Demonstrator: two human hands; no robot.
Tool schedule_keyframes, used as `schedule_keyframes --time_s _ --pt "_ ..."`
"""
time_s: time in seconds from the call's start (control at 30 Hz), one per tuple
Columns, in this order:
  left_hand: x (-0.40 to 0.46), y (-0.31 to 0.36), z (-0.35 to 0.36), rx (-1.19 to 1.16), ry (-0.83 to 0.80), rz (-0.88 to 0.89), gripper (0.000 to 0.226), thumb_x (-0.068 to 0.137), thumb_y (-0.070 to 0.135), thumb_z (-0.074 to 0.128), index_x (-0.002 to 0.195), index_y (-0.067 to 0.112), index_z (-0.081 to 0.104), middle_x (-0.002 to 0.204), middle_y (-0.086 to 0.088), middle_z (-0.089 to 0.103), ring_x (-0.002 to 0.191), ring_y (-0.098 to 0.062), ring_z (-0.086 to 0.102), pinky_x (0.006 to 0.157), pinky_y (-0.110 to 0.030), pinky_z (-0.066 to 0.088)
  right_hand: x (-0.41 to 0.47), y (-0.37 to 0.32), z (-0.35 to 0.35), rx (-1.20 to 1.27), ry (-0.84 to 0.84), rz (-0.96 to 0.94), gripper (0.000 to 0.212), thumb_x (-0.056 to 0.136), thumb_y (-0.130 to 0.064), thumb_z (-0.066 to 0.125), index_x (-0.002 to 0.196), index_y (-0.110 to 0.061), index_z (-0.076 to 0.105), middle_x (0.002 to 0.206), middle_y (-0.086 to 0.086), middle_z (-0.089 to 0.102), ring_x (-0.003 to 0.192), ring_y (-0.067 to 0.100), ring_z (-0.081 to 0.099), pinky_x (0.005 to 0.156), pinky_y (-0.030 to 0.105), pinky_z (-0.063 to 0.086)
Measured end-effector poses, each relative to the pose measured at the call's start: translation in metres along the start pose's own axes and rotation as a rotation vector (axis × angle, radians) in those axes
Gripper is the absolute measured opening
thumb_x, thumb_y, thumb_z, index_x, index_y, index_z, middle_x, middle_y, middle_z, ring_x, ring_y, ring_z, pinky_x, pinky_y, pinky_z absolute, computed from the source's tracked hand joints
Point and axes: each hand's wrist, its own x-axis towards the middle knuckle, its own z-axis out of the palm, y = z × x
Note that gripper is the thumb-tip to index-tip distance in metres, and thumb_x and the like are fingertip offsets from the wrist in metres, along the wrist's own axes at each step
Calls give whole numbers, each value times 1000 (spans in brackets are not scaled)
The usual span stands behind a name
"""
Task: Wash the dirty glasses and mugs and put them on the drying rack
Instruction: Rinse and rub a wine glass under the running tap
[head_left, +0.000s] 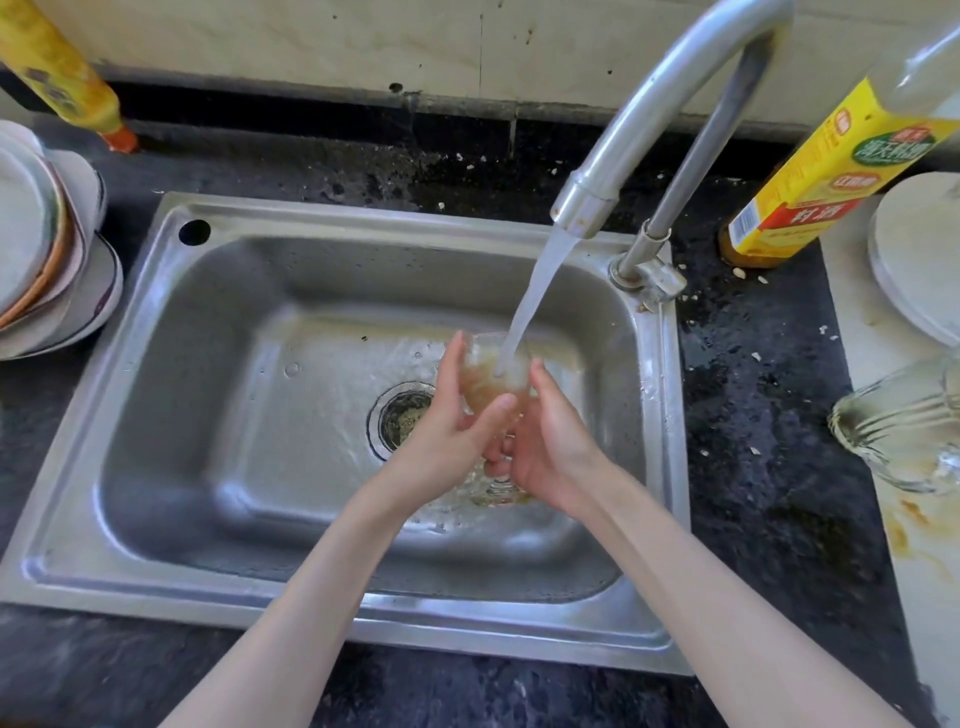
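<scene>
Water (535, 291) pours from the curved steel faucet (670, 93) straight into a clear glass (491, 374) held upright over the right half of the steel sink (171, 395), just right of the drain (402, 418); the glass holds brownish, cloudy liquid. The left hand (452, 421) wraps the near-left side of the glass, fingers curled round it and the thumb lying across its front; the right hand (545, 441) cups the right side and the base, its fingers curled underneath and partly hidden behind the left thumb, so both hands grip the one glass. On the dark speckled counter (753, 415), left of the sink, stands a stack of bowls and plates (47, 249), with a yellow bottle (67, 78) behind it; right of the faucet stands a yellow-labelled bottle (826, 176); further right lie a white plate (919, 260) and another clear glass (904, 426) on its side on a pale, stained surface (930, 545).
</scene>
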Motion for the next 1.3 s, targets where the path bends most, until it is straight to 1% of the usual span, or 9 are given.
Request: schedule_keyframes --time_s 0.13,0.23,0.33,0.6,0.73,0.8,0.93,1.13,1.3 --pt "2 0 -5 49 -13 -12 77 89 29 56 148 27 6 112 15 58 82 13 59 71 -4 45 -10 -2 -1 -72 -114 49 74 86 -74 16 104 -20 62 61 0 48 47 11 32 45 23 20" --pt "4 -3 -1 -18 77 -48 64 83 55 41 140 32 25 104 13 61 100 1 61 90 -17 46 -13 -1 -2 -140 -98 172 80 81 -80 8 76 -14 53 48 -2 31 36 8 24 36 17 17" --pt "6 -7 6 -97 157 -85 33 94 49 27 119 35 43 95 17 61 90 6 57 78 -7 42 -12 4 -3 -130 -4 217 78 82 -79 5 58 -14 42 39 -3 28 28 7 21 32 13 14" --pt "6 1 16 -60 212 -7 47 98 38 31 141 22 25 112 10 51 86 18 50 68 2 38 -8 19 10 -280 161 -257 55 91 -63 27 112 -27 61 65 -9 50 51 5 37 45 18 28" --pt "7 0 12 -40 82 38 52 98 33 37 145 24 18 133 3 45 120 -5 47 96 -15 38 -10 11 11 -89 140 -150 68 93 -64 15 83 -21 66 39 -9 36 34 6 22 37 16 15" --pt "4 -3 10 -31 17 74 60 93 29 53 141 28 18 125 2 53 108 1 56 92 -13 43 -11 5 8 -30 172 -35 78 94 -65 9 55 -18 58 35 -5 29 28 8 19 35 12 15" --pt "5 -7 13 -12 176 61 33 90 25 57 115 32 36 97 3 61 74 11 60 66 -6 45 -9 4 6 -82 126 86 78 87 -72 3 63 -15 49 40 -2 29 28 8 21 34 13 15" --pt "16 -10 16 -143 396 -185 71 89 65 14 120 18 57 115 -5 65 108 -19 60 96 -40 46 -13 15 13 -133 91 -45 48 98 -54 25 88 -29 65 59 -8 59 46 8 31 45 21 22" --pt "10 -25 13 -228 219 -224 57 100 46 17 101 18 66 87 1 74 85 -10 69 78 -27 51 -11 19 1 -141 261 34 46 100 -47 27 89 -21 64 63 -7 66 54 11 47 52 24 31"
